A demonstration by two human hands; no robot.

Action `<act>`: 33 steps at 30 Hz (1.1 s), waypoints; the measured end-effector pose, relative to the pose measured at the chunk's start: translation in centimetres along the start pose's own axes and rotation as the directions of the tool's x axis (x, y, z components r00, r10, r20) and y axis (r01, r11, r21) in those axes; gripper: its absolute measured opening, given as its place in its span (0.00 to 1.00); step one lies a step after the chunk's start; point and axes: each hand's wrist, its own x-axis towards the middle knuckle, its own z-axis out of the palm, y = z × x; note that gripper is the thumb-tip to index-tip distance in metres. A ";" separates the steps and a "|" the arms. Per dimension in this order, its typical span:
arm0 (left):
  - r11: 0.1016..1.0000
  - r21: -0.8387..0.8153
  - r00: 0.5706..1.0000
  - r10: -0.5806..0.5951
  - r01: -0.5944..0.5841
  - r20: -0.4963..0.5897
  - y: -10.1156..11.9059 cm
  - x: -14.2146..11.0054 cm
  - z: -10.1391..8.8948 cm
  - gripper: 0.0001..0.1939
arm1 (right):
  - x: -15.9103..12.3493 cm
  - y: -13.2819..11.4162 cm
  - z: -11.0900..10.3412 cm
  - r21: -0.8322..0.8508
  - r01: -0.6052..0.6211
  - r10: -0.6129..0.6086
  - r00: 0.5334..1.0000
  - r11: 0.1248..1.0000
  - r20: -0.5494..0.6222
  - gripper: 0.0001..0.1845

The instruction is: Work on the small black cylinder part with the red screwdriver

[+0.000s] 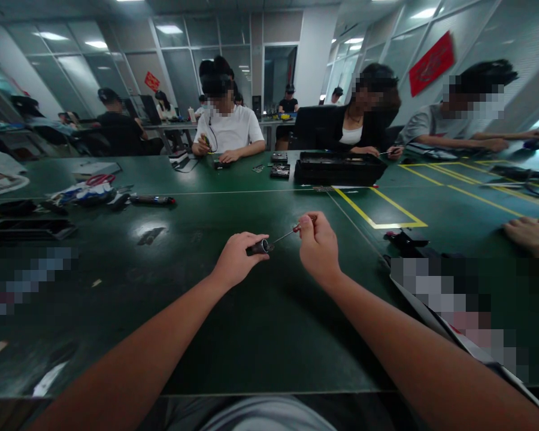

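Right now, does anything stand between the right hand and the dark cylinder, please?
No obstacle is visible: only the screwdriver in the right hand reaches toward the dark cylinder; detail at its mouth is unclear.

- Glossy green table (269, 347), marked with yellow lines (399, 226) toward the right.
- Far middle: a long black box (339, 170), small dark units (279, 172) just left of it.
- Left: a black tray (27, 230).
- Near left: a pale scrap (49, 379).

My left fingers (256, 237) pinch 1 dark cylinder (258, 247) above the green desk (260, 341); my right fingers (306, 228) point 1 red-handled screwdriver (295, 229) at its rimmed end.
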 end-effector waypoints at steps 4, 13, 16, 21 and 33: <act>0.999 -0.038 1.000 -0.015 0.015 -0.010 0.2 0.0 -0.1 0.23 | 0.0 -0.1 -0.1 0.001 0.018 -0.018 1.000 1.000 -0.009 0.12; 0.994 -0.089 0.996 -0.066 0.061 -0.053 -0.1 -0.1 0.0 0.21 | 0.1 0.0 0.1 0.013 0.057 -0.056 0.997 0.998 -0.049 0.12; 0.991 -0.104 0.996 -0.085 0.087 0.019 0.4 -0.2 -0.4 0.25 | 0.0 -0.1 0.0 0.004 0.046 -0.046 0.998 0.999 -0.040 0.12; 0.980 -0.135 0.980 -0.125 0.146 0.154 1.6 -0.5 -1.3 0.27 | 0.0 -0.1 -0.2 0.005 0.046 -0.046 0.999 0.999 -0.024 0.13; 0.958 0.264 0.871 -0.029 -0.116 0.490 2.9 -0.8 -0.9 0.19 | 0.0 0.4 0.0 0.020 0.051 -0.051 0.999 0.999 -0.006 0.14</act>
